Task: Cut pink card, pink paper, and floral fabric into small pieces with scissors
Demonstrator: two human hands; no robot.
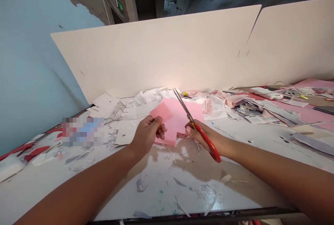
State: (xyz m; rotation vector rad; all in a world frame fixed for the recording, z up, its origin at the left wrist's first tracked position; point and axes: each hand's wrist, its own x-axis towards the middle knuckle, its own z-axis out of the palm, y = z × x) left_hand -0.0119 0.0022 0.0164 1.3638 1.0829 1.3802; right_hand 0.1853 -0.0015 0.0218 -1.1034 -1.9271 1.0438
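The left hand (147,134) pinches a sheet of pink paper (184,113) firmly, its fingers closed on the near edge; the right hand (202,136) clamps red-handled scissors (194,122), their blades nearly together, lying across the sheet just beyond that grip; white paper scraps (112,127) lie past the left hand on the white table (156,186).

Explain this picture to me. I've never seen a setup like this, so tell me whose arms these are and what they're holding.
This is a single view from a camera worn on a person's head, looking forward and down, so the arms reaching in are that person's own. The left hand pinches pink paper. The right hand grips scissors with red handles, their blades over the paper. Beneath them is a white table strewn with paper scraps, and a white partition board stands behind it.
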